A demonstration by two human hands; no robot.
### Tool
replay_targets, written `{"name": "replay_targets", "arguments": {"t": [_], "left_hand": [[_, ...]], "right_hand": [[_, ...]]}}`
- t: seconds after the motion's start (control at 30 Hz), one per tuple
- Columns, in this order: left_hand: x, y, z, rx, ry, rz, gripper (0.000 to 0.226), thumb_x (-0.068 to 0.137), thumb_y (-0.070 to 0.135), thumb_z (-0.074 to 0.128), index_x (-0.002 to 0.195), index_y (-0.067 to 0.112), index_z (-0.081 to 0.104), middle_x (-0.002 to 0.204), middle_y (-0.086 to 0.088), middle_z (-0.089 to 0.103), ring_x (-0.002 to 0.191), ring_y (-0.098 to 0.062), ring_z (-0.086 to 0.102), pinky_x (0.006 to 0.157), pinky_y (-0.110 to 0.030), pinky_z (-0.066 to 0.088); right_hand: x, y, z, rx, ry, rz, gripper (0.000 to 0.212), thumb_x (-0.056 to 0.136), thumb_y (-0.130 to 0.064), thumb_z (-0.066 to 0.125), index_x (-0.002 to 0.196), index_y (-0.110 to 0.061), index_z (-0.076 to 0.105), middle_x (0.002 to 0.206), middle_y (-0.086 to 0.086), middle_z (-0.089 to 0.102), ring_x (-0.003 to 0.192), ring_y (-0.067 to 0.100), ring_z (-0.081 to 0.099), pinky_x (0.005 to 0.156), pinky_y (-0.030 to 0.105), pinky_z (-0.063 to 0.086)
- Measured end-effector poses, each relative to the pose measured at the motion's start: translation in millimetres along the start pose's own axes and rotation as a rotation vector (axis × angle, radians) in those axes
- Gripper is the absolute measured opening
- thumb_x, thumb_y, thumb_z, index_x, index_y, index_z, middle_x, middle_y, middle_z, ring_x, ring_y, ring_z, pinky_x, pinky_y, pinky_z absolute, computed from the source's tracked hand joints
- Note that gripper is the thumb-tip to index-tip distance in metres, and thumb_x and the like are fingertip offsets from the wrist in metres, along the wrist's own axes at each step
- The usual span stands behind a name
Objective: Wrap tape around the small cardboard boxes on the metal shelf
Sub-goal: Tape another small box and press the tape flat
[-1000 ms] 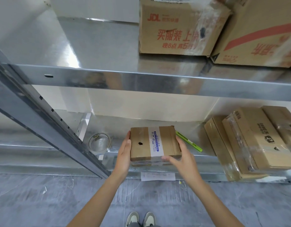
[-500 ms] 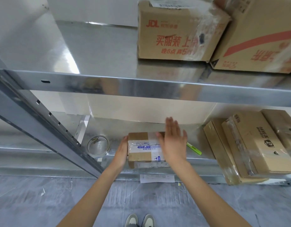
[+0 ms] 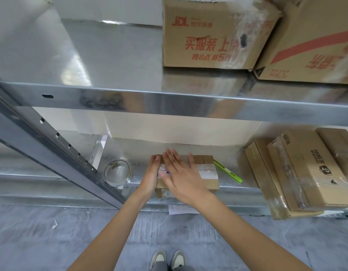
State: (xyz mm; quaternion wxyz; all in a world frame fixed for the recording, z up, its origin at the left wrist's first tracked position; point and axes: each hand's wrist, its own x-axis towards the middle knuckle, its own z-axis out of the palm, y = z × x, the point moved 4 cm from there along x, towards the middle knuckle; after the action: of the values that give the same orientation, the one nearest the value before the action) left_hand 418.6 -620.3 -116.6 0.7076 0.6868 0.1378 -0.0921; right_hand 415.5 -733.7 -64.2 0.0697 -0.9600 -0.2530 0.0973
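Observation:
A small cardboard box [image 3: 205, 170] with a clear tape band across its top lies flat at the front of the lower metal shelf [image 3: 237, 191]. My left hand [image 3: 150, 176] rests against the box's left side, fingers straight along it. My right hand [image 3: 181, 176] lies flat on the box top with spread, straight fingers, covering the box's left half and most of its label. A roll of clear tape [image 3: 118, 173] stands on the shelf to the left of the box, apart from both hands.
A green pen-like tool [image 3: 229, 172] lies just right of the box. Several taped cardboard boxes [image 3: 306, 173] are stacked at the right of the lower shelf. Two big cartons [image 3: 214, 34] stand on the upper shelf. A slanted metal upright [image 3: 57, 151] crosses at left.
The box was turned over from a tilted, two-handed hold and laid flat on the shelf. My right hand let go of its right edge and slid left across the top.

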Motion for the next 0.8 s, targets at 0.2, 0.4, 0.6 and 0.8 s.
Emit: {"name": "replay_targets", "arguments": {"t": [0.2, 0.4, 0.6, 0.8], "left_hand": [[-0.1, -3.0, -1.5, 0.004, 0.007, -0.02, 0.02, 0.106, 0.032, 0.031, 0.102, 0.033, 0.051, 0.103, 0.021, 0.057, 0.086, 0.026, 0.053, 0.078, -0.006, 0.041], [1.3, -1.3, -2.6, 0.044, 0.011, -0.018, 0.02, 0.106, 0.034, 0.03, 0.102, 0.034, 0.05, 0.104, 0.02, 0.057, 0.087, 0.025, 0.054, 0.073, 0.001, 0.039], [7.9, 10.3, -0.5, 0.01, -0.029, -0.117, 0.034, 0.106, 0.042, 0.026, 0.113, 0.019, 0.051, 0.112, -0.009, 0.063, 0.099, -0.019, 0.063, 0.078, -0.029, 0.049], [-2.6, 9.7, -1.8, -0.114, -0.057, -0.184, 0.058, 0.097, 0.067, 0.012, 0.087, 0.055, 0.067, 0.085, 0.026, 0.072, 0.081, 0.012, 0.067, 0.079, -0.02, 0.045]], "right_hand": [[-68.3, -30.6, 12.6, 0.018, 0.071, -0.067, 0.065, 0.099, -0.047, 0.02, 0.155, -0.015, 0.01, 0.162, -0.003, 0.006, 0.149, 0.01, -0.004, 0.117, 0.045, -0.002], [-77.2, -33.8, 7.3, -0.044, 0.194, -0.068, 0.061, 0.094, -0.039, 0.041, 0.15, -0.016, 0.034, 0.157, -0.001, 0.027, 0.146, 0.018, 0.02, 0.113, 0.054, 0.029], [-78.0, 58.3, -10.8, 0.626, 0.287, 0.415, 0.091, 0.079, -0.059, 0.063, 0.152, -0.028, 0.018, 0.159, -0.005, 0.015, 0.146, 0.016, 0.015, 0.115, 0.033, 0.02], [-43.8, 86.2, -23.4, 0.687, 0.412, 0.562, 0.094, 0.066, -0.079, 0.06, 0.139, -0.024, 0.038, 0.134, -0.003, 0.052, 0.12, 0.013, 0.049, 0.09, 0.031, 0.043]]}}
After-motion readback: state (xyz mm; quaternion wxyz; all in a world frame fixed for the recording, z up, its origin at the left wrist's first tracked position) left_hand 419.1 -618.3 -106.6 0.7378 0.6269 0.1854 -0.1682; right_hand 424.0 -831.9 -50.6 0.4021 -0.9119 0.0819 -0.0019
